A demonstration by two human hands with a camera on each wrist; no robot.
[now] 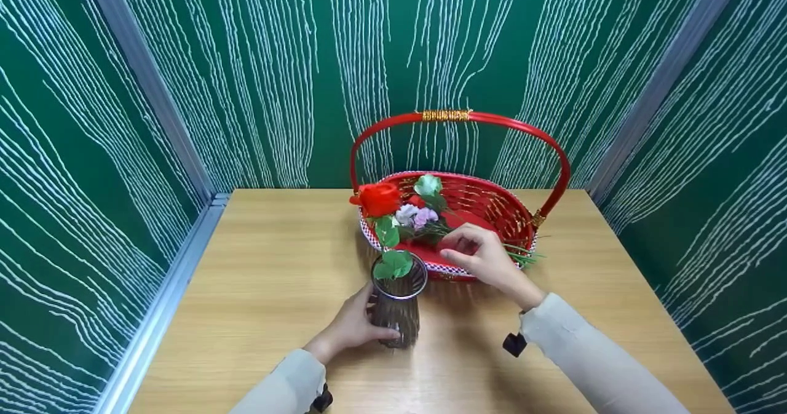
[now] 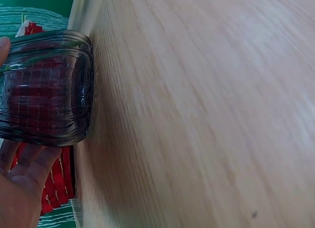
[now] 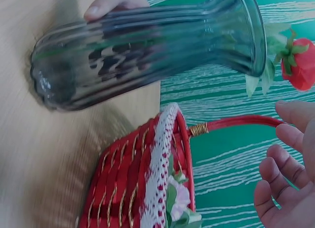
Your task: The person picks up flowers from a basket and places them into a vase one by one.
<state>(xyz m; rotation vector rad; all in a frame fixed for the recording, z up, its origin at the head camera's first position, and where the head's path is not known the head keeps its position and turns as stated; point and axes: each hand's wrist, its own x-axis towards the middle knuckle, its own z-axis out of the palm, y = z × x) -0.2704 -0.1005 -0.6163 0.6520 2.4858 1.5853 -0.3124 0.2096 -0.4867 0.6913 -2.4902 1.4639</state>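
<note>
My left hand [image 1: 349, 326] grips the lower part of a ribbed, smoky glass vase [image 1: 398, 315], fingers and thumb on opposite sides. The vase stands upright on the table. From its mouth rises one red rose [image 1: 379, 199] with green leaves [image 1: 393, 264]; its stem goes down into the glass. My right hand [image 1: 481, 257] hovers over the front rim of a red woven basket [image 3: 123, 174], its fingers loosely bent. Nothing shows between those fingers in the right wrist view. Inside the basket lie a pale green flower [image 1: 428, 184], a white one [image 1: 406, 214] and a lilac one [image 1: 425, 218].
The basket's tall red handle [image 1: 516, 125], wrapped in gold at the top, arches over it. Green stems [image 1: 521, 254] poke past the basket's right front rim. Green panels with white wavy lines [image 1: 246, 82] wall in the wooden table [image 1: 283, 248] at the back and sides.
</note>
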